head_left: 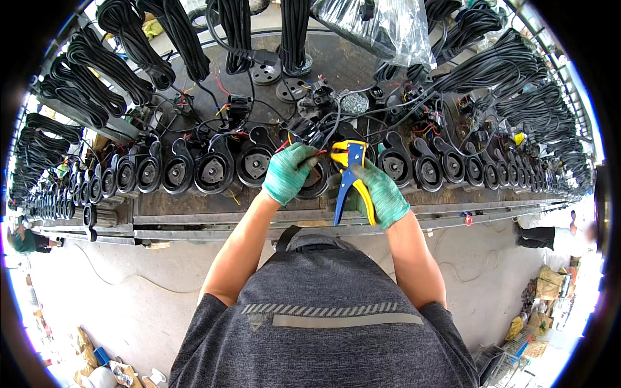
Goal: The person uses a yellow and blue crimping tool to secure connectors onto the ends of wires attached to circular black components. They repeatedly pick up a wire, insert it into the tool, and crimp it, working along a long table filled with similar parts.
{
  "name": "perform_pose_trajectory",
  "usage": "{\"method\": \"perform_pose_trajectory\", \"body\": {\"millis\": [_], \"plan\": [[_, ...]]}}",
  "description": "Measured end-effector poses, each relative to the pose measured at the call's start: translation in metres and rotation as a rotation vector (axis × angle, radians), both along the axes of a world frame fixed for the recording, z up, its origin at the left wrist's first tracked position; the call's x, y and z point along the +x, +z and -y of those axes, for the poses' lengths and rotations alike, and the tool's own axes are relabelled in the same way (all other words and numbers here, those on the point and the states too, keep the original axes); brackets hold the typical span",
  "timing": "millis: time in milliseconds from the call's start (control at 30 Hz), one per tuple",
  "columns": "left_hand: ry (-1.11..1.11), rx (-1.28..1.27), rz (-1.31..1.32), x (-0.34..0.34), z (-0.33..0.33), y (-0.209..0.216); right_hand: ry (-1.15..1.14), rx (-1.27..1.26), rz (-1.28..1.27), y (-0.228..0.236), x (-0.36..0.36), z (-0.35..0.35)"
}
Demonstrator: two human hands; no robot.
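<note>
— Right hand [383, 193]?
— Gloved in green, closed round the yellow-and-blue hand wire stripper [350, 173], held just above the round black motor housing [315, 178] at the long dark bench [213, 210] front.
— Left hand [288, 171]?
— Also green-gloved, closed on thin red wire [319, 152] beside the stripper's head, resting on that housing.
— Around the housing?
— Rows of like black housings [213, 171] on both sides; tangled coloured leads behind; coiled black cable bundles [103, 74] farther back; clear plastic bag [381, 26] beyond.
</note>
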State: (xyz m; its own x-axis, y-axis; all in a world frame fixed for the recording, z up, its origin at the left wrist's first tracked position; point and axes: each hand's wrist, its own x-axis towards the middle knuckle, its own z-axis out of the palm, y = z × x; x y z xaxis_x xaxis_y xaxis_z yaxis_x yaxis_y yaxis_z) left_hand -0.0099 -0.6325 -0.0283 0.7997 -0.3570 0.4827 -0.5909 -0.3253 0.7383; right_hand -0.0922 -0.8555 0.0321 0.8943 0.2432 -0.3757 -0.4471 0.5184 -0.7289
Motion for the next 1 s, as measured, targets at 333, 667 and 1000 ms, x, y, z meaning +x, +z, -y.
{"method": "perform_pose_trajectory", "body": {"millis": [333, 667, 1000], "plan": [[-0.044, 0.099, -0.014, 0.000, 0.002, 0.011, -0.002, -0.104, 0.079, -0.006, -0.009, -0.014], [-0.107, 0.189, 0.036, 0.005, -0.003, 0.007, 0.006, -0.288, 0.147, -0.020, -0.002, -0.007], [-0.144, 0.353, 0.106, 0.008, -0.005, 0.011, -0.041, -0.433, 0.001, -0.018, 0.003, -0.014]]}}
